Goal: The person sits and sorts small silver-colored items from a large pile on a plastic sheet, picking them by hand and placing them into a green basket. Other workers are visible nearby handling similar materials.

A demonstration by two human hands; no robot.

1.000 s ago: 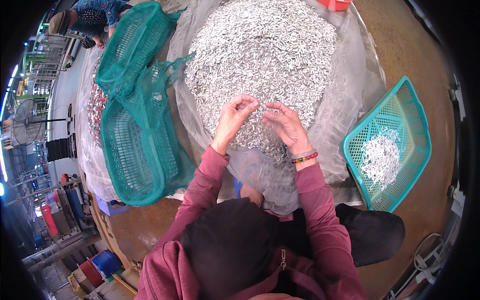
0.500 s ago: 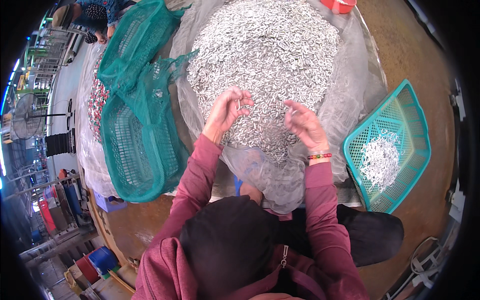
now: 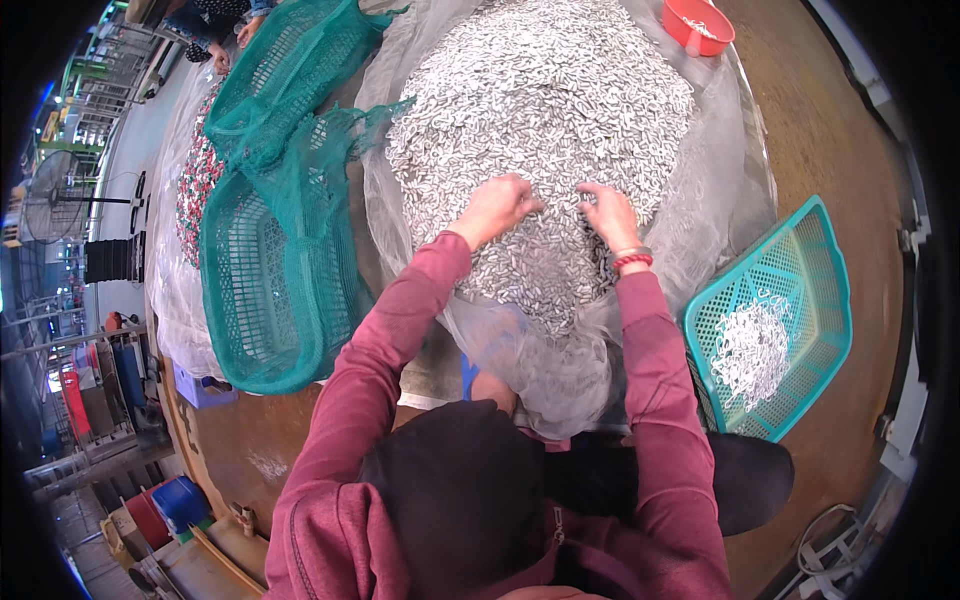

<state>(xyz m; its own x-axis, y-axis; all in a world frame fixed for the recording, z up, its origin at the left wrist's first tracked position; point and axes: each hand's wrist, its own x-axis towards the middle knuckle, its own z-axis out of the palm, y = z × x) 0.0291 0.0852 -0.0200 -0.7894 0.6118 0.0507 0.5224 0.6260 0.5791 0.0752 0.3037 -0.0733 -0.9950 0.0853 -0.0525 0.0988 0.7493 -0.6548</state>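
A broad heap of small white and silver loop-shaped pieces [image 3: 540,110] lies on a pale mesh sheet [image 3: 700,215]. Over its near part, my left hand [image 3: 500,207] reaches in from the left with its fingers bent down and drawn together at the pieces. Facing it across a short gap, my right hand [image 3: 608,217] also has curled fingers, low over the heap. Anything in either hand is too small or too hidden to make out. Red bands circle my right wrist.
Green baskets [image 3: 215,300] draped with netting stand at the left. A turquoise basket [image 3: 838,300] holding white pieces [image 3: 752,352] leans at the right. A red bowl [image 3: 712,45] sits at the far right. Another person's hands [image 3: 235,45] work at red and white pieces [image 3: 203,165] at the far left.
Both hands have moved from held-up positions down to the heap, fingers turned downward. The view has shifted slightly, showing more of the red bowl.
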